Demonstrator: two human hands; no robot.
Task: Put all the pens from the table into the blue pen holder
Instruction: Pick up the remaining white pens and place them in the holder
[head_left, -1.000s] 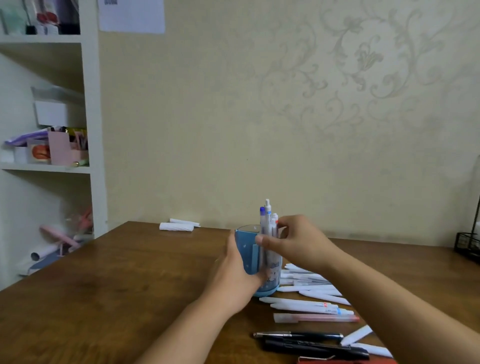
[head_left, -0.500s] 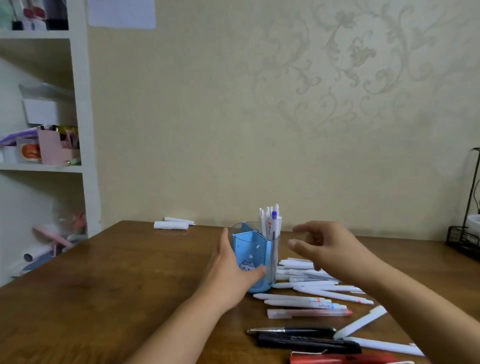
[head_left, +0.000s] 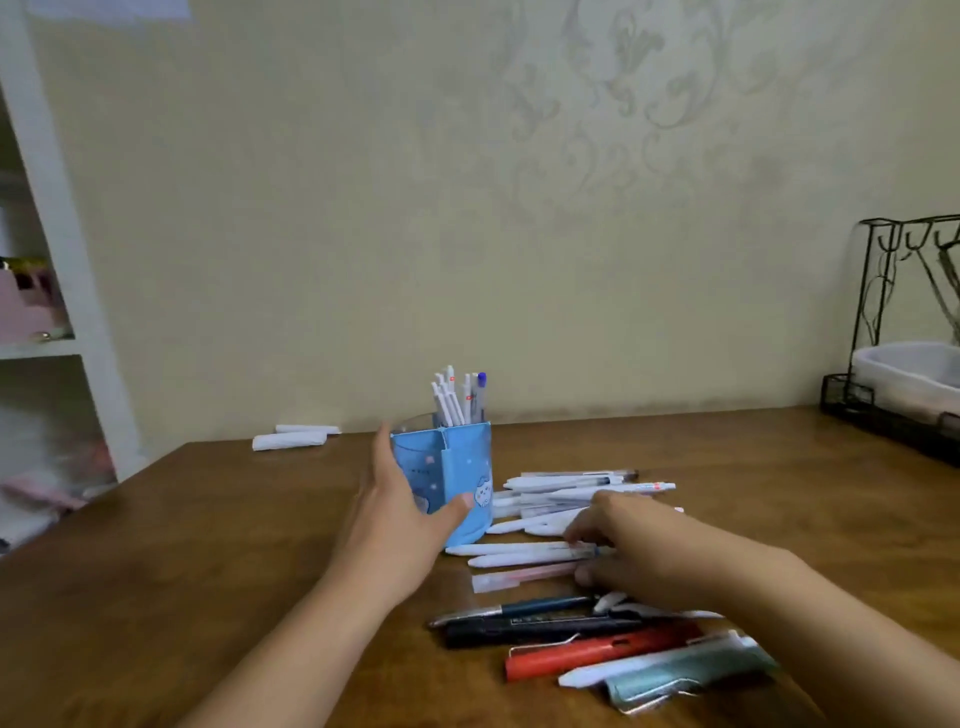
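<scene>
The blue pen holder (head_left: 460, 462) stands upright mid-table with several white pens (head_left: 457, 397) sticking out of its top. My left hand (head_left: 400, 525) grips its left side, thumb across the front. My right hand (head_left: 639, 551) lies low over the loose pens to the right of the holder. Its fingertips rest on two white pens (head_left: 519, 555) and its thumb is beside a pink pen (head_left: 519, 577); nothing is lifted. More white pens (head_left: 571, 486) lie behind the hand. Dark pens (head_left: 519, 623), a red pen (head_left: 587, 652) and a teal pen (head_left: 685, 670) lie nearer me.
A black wire rack (head_left: 878, 312) with a white basket stands at the table's far right. Two white rolled items (head_left: 291, 439) lie at the back left by the wall. A white shelf unit (head_left: 62, 312) stands left of the table.
My right hand let go of the pens it was lowering into the holder and dropped right and down onto the loose pens. My left hand stayed on the holder. The view shifted right.
</scene>
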